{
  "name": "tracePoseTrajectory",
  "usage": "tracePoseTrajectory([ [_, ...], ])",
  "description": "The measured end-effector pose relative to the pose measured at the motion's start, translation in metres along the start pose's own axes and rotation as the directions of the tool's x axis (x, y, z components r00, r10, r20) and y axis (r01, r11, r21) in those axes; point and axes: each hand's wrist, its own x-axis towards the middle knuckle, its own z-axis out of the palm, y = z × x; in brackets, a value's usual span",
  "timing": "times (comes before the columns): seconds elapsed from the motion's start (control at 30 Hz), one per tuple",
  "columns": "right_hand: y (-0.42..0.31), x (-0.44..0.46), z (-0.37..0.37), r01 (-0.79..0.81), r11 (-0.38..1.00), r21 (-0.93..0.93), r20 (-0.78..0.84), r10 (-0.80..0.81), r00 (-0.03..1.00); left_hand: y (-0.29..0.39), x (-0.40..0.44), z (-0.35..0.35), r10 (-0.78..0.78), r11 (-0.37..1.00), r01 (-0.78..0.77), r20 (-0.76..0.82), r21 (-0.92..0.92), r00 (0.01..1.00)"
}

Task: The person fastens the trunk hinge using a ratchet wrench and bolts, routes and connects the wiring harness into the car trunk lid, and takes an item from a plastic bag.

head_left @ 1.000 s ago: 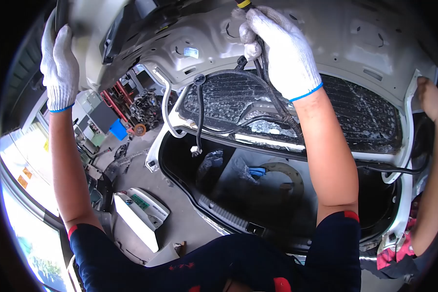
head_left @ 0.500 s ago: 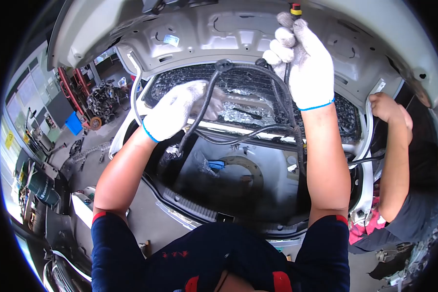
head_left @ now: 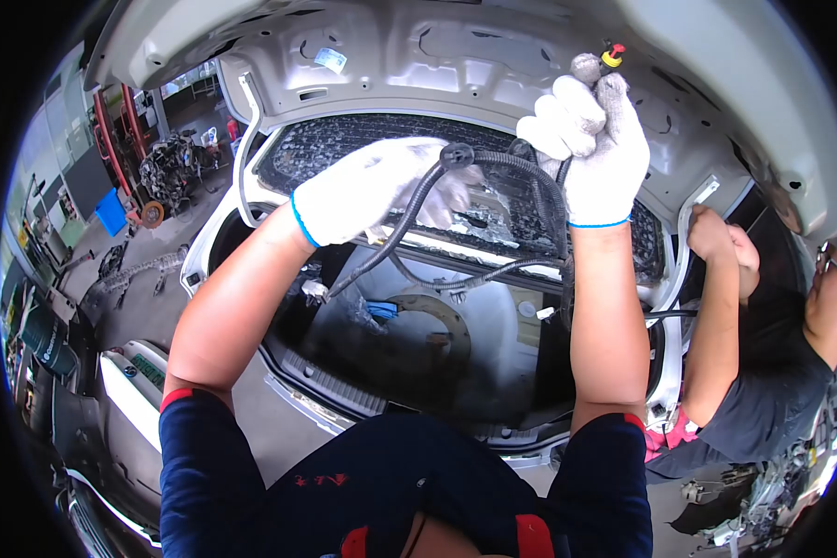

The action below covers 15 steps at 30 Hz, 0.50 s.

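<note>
Both my hands wear white gloves with blue cuffs. My right hand (head_left: 586,139) is raised under the open trunk lid, its fingers wrapped round a black wiring harness (head_left: 504,160). A connector with a yellow ring and red tip (head_left: 612,58) sticks up above that fist. The harness loops down to the left past a round black grommet (head_left: 456,156). My left hand (head_left: 391,181) is behind this loop, fingers loosely stretched and apart, partly covered by the cable. A white plug (head_left: 314,290) hangs at the harness's lower left end.
The trunk (head_left: 437,363) lies below, with a blue item (head_left: 381,309) inside. Behind it is a shattered rear window (head_left: 344,149); the lid (head_left: 391,56) arches overhead. At the right, another person's hands (head_left: 716,232) are by the lid hinge. A brake disc (head_left: 152,215) lies at far left.
The view has shifted. My right hand, still round the harness, has tilted the connector rightward. My left hand has moved right behind the loop, its fingers now reaching further past the cable.
</note>
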Motion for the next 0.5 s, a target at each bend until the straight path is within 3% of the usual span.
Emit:
tracePoseTrajectory([
  [0.07,0.005,0.002,0.000,-0.010,1.000,-0.012,-0.003,0.010,1.000,-0.002,0.002,0.004,0.008,0.999,-0.002,0.103,-0.052,0.995],
  [0.17,0.011,0.006,0.002,-0.017,0.994,-0.109,-0.159,-0.001,0.987,0.007,0.009,0.015,-0.031,0.980,0.055,0.129,-0.190,0.991],
  [0.2,0.006,0.007,-0.014,-0.107,0.993,-0.040,-0.066,0.104,0.992,-0.001,0.014,0.011,-0.154,0.873,0.212,0.164,-0.440,0.974],
  [0.3,0.012,0.005,-0.011,-0.119,0.928,-0.353,-0.249,0.029,0.968,0.017,0.010,0.015,-0.263,0.715,0.224,0.042,-0.662,0.964],
  [0.33,0.013,0.006,0.004,-0.124,0.973,-0.196,-0.257,0.071,0.964,0.019,0.009,0.010,-0.269,0.710,0.238,0.057,-0.663,0.962],
  [0.37,0.020,0.009,0.015,-0.079,0.970,-0.231,-0.385,-0.017,0.923,0.017,0.010,0.007,-0.212,0.733,0.225,0.098,-0.642,0.972],
  [0.43,0.023,0.008,0.012,-0.147,0.952,-0.270,-0.368,0.038,0.929,0.009,0.008,0.010,-0.131,0.906,0.149,0.073,-0.396,0.989],
  [0.47,0.023,0.004,-0.003,-0.160,0.926,-0.343,-0.261,0.070,0.963,0.012,0.005,0.012,-0.278,0.912,0.258,-0.017,-0.317,0.960],
  [0.5,0.026,0.002,-0.003,-0.184,0.905,-0.384,-0.309,0.062,0.949,0.030,0.004,0.022,-0.296,0.954,0.291,-0.087,-0.071,0.951],
])
